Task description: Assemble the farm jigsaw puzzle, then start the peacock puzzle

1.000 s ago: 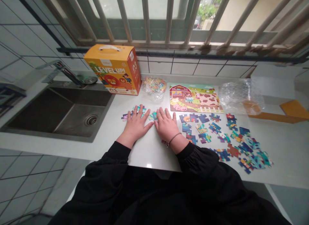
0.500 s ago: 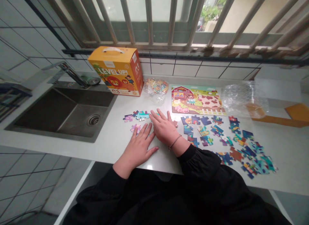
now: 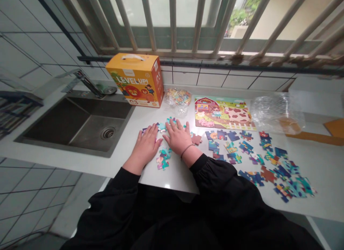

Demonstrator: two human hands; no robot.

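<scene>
My left hand (image 3: 145, 147) lies flat with fingers stretched over purple puzzle pieces, which it mostly covers. Beside it, my right hand (image 3: 179, 138) is spread palm down on teal puzzle pieces (image 3: 172, 120) that peek out past its fingertips. Between the hands and nearer to me lie joined teal and pink puzzle pieces (image 3: 163, 159). A brown puzzle piece (image 3: 196, 138) sits just right of my right hand. Further right, several loose blue puzzle pieces (image 3: 233, 136) are spread over the counter, with a denser pile of teal pieces (image 3: 292, 185) at the far right.
Behind the hands stand an orange puzzle box (image 3: 139, 81) and a plastic bag of pieces (image 3: 178, 97). A farm picture puzzle (image 3: 224, 114) lies at the back, beside a crumpled clear plastic bag (image 3: 276, 112). The sink (image 3: 80, 124) is to the left; a barred window rises behind.
My left hand has moved onto the purple pieces, and my right hand has shifted slightly. The teal and pink pieces near me, hidden before, now show between the hands. The view has shifted a little.
</scene>
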